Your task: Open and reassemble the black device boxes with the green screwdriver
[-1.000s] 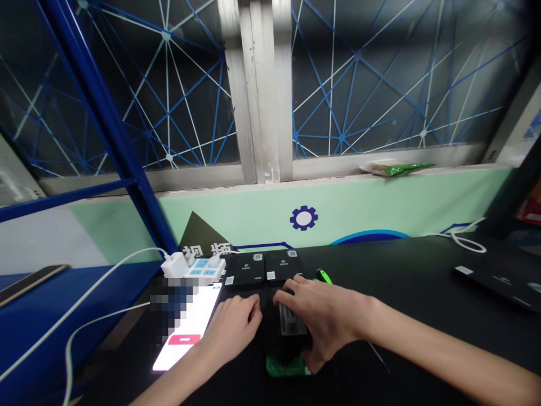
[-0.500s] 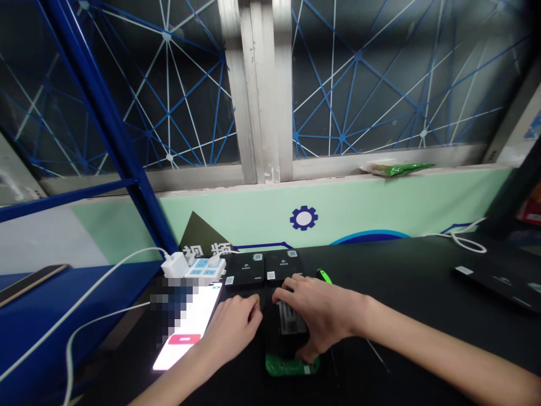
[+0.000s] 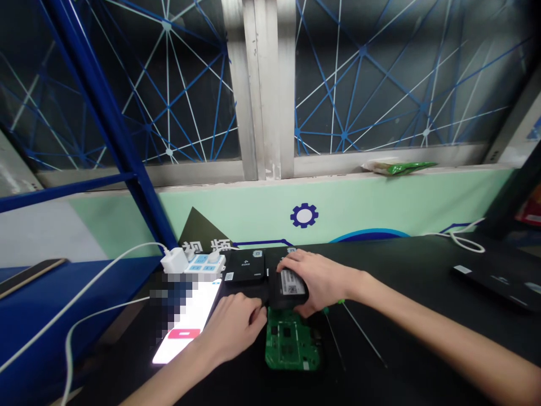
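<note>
My right hand grips a black box cover with a white label, lifted off and held just beyond a green circuit board that lies flat on the black table. My left hand rests with curled fingers at the board's left edge, its fingertips touching the board's top-left corner. Two more black boxes sit side by side right behind the held cover.
A lit phone lies left of my left hand. A white power strip with a charger and cables sits behind it. Thin screwdrivers lie right of the board. A black device rests at far right. A green packet lies on the window ledge.
My right hand lifted the black cover up and away toward the wall, baring the green circuit board underneath. My left hand shifted slightly toward the board.
</note>
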Demonstrator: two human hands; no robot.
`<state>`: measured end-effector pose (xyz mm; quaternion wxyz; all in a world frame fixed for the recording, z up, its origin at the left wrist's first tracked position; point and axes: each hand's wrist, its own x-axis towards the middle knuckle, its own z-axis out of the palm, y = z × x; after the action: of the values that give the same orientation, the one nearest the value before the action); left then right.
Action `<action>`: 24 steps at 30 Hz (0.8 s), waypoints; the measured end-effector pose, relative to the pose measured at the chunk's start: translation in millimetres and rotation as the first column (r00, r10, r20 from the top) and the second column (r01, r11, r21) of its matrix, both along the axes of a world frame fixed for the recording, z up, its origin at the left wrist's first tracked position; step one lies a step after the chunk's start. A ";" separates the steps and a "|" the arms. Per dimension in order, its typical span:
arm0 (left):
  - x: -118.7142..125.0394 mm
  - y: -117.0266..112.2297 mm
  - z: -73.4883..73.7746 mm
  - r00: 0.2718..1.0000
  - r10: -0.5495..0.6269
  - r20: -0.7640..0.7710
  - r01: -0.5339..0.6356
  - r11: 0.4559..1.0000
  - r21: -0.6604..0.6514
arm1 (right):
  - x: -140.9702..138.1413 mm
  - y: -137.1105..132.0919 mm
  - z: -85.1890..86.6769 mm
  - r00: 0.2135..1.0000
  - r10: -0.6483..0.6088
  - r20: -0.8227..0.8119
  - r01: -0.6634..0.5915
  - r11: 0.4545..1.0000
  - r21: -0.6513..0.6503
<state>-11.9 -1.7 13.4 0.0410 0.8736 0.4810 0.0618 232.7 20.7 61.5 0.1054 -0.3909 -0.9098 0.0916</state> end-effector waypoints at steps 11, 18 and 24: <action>2.3 -3.5 2.6 0.999 -0.045 0.022 0.045 0.998 -0.038 | -21.4 48.9 -19.5 0.996 0.046 -0.071 -0.045 0.999 0.025; 3.0 -3.9 3.2 0.999 -0.041 0.030 0.042 0.998 -0.044 | -25.8 57.3 -26.7 0.990 0.099 -0.097 -0.094 0.994 0.047; 1.8 -3.6 2.0 0.998 -0.047 0.039 0.049 0.998 -0.044 | -17.0 48.8 -20.8 0.987 0.104 -0.124 -0.092 0.990 0.103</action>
<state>-10.0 -5.3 15.4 0.0712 0.8825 0.4602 0.0667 215.6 69.5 40.8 0.1781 -0.3333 -0.9226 0.0773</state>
